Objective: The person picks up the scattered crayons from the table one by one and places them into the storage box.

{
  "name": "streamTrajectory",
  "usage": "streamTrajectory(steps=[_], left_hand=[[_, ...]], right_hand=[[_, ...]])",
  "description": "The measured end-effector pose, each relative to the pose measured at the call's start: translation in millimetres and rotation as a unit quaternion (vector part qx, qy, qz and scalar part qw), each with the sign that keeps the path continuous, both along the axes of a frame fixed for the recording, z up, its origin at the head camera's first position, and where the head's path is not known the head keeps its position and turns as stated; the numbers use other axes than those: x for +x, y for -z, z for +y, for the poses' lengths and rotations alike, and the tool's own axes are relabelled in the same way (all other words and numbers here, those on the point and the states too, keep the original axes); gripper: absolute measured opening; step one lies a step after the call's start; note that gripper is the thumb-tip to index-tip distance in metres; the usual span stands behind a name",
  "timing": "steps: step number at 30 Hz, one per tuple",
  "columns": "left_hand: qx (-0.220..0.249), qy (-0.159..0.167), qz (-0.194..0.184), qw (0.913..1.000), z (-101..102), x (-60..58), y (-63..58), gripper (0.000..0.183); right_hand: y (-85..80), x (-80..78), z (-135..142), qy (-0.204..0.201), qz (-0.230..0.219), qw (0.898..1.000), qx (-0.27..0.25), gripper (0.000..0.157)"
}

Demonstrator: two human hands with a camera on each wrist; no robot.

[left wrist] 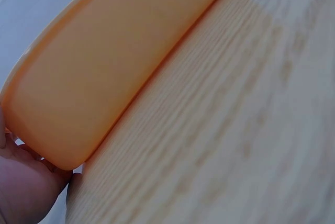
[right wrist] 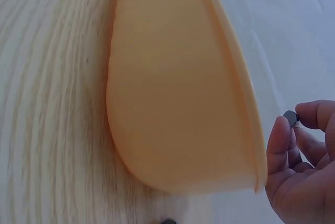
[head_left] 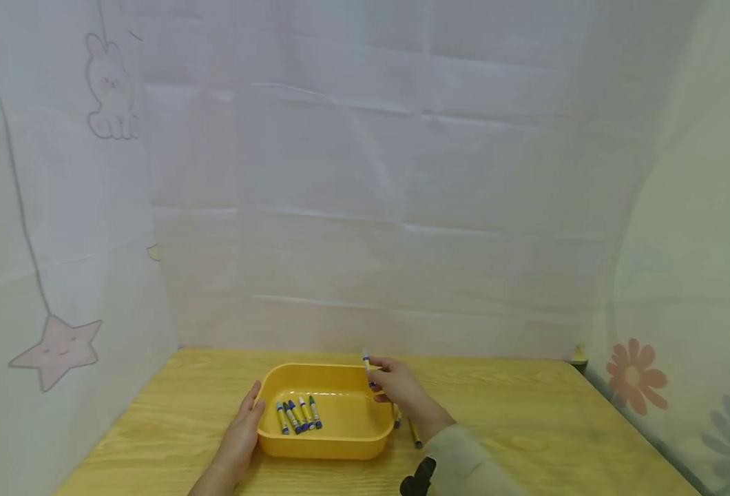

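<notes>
A yellow plastic basin [head_left: 321, 449] stands on the table, several crayons [head_left: 303, 415] lying side by side in its left half. My left hand [head_left: 239, 435] holds the basin's left side, thumb at the rim; in the left wrist view that hand [left wrist: 29, 182] shows at the basin's corner. Over the right rim, my right hand [head_left: 397, 384] pinches a pale-tipped crayon [head_left: 367, 364] that stands nearly upright. Its dark end [right wrist: 290, 118] shows between thumb and fingers in the right wrist view.
Just right of the basin, a crayon [head_left: 415, 435] lies on the wooden table [head_left: 526, 413], with another crayon [head_left: 397, 419] partly hidden by the basin and my right arm. Pale printed cloth [head_left: 365, 172] hangs behind the table and at both sides.
</notes>
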State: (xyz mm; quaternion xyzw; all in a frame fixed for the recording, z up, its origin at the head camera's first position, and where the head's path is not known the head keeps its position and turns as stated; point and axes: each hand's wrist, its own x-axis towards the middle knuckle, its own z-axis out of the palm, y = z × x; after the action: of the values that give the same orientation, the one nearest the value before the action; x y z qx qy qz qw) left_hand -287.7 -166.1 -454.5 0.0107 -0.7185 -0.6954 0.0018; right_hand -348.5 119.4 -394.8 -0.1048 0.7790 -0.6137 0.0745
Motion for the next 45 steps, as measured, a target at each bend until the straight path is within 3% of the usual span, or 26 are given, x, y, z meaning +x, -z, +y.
streamTrajectory(steps=[4, 22, 31, 45], left_hand=[[0.0, 0.0, 0.001, 1.0, 0.4, -0.8, 0.4, 0.064], [0.007, 0.001, -0.001, 1.0, 5.2, -1.6, 3.1, 0.063], [0.011, -0.005, 0.007, 0.9999, 7.7, 0.8, 0.1, 0.063], [0.006, 0.003, 0.006, 1.0, 8.9, 2.3, -2.0, 0.064]], right_hand=[[-0.6, 0.8, -14.3, -0.021, 0.0, 1.0, 0.0, 0.05], [26.6, 1.6, -66.8, 0.001, -0.031, 0.997, 0.068, 0.038], [29.0, 4.9, -80.5, 0.004, -0.02, 0.986, 0.166, 0.03], [31.7, 5.5, -86.8, 0.012, -0.005, 0.97, 0.244, 0.022]])
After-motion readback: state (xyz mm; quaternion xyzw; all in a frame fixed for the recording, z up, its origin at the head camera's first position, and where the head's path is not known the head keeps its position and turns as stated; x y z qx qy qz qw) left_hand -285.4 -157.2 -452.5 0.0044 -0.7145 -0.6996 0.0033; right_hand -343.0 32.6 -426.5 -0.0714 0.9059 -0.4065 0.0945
